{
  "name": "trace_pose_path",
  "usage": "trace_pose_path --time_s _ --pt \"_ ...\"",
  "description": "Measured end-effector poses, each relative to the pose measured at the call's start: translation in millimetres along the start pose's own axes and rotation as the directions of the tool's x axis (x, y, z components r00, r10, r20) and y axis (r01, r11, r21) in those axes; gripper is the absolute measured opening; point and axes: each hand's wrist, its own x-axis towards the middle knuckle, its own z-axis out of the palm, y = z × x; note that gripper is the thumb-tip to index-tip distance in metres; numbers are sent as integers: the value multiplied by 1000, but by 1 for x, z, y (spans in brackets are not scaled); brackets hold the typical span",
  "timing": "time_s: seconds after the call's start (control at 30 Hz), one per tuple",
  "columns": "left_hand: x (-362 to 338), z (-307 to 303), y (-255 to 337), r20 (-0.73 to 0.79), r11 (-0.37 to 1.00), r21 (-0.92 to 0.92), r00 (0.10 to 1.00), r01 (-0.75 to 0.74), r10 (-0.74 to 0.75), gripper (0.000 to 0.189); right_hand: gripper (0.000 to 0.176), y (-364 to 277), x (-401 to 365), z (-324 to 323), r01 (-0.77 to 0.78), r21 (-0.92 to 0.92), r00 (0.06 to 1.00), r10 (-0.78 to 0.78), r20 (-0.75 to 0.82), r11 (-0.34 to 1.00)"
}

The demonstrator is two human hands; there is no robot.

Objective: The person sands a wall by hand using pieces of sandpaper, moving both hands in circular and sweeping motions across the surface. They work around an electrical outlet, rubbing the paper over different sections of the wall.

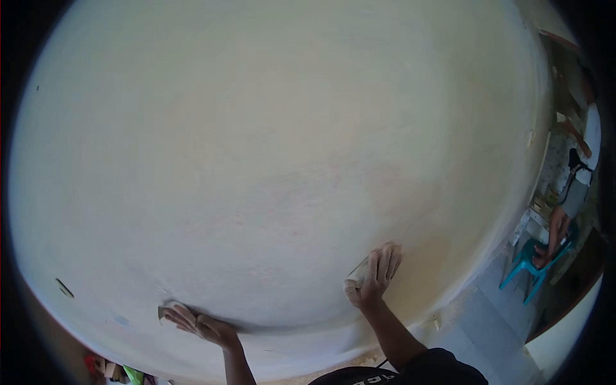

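A large, pale, smooth curved surface (276, 167) with faint pinkish and tan patches fills most of the view. Low on its left part, my left hand (196, 322) lies with fingers together over a small dark-edged flat piece (162, 312), pressed to the surface. Farther right and a little higher, my right hand (375, 274) is dusted with pale powder and grips a pale flat block (359, 273) against the surface, thumb on its near end and fingers along its far side.
At the right edge another person (581, 183) is beside a teal plastic stool (529, 263) on grey floor tiles (494, 333). Red, brown and green items (115, 371) lie at the bottom left. A small dark slot (64, 288) marks the surface's left side.
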Motion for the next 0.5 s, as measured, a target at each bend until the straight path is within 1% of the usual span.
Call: trace_pose_path --time_s 0.03,0.07,0.1,0.17,0.2,0.27,0.33,0.37,0.4,0.43,0.5 --pt "-7 2 21 26 1000 14 1000 -17 17 73 82 19 16 -8 73 -19 997 -72 38 997" --pt "-1 5 33 6 995 -26 995 -99 100 64 82 48 44 -20 149 -37 986 -146 75 988" --pt "10 6 60 -10 993 -58 995 -100 100 62 81 75 73 -31 226 -51 969 -219 116 973" --pt "35 -3 112 -26 988 -104 994 -111 109 58 78 115 131 -46 137 -18 989 -136 54 990" --pt "34 -1 125 -33 990 -99 994 -103 100 57 76 127 146 -48 84 -5 996 -84 17 996" --pt "26 11 153 -56 991 -107 995 -85 79 54 75 139 141 -49 24 40 1000 -25 13 999" --pt "-14 31 162 -52 987 -27 986 -159 157 57 76 145 122 -43 3 62 1000 -1 -29 998" --pt "-35 33 169 -32 981 22 981 -192 193 58 77 144 97 -37 -1 63 999 4 -48 998" --pt "-42 26 190 21 977 4 977 -212 212 56 78 148 85 -38 -4 61 998 7 -59 998" --pt "-32 23 201 15 971 -14 971 -239 239 56 79 158 88 -43 50 24 999 -50 -7 998" --pt "18 21 214 -8 948 -49 949 -315 315 55 81 166 105 -49 144 -38 987 -140 85 989"
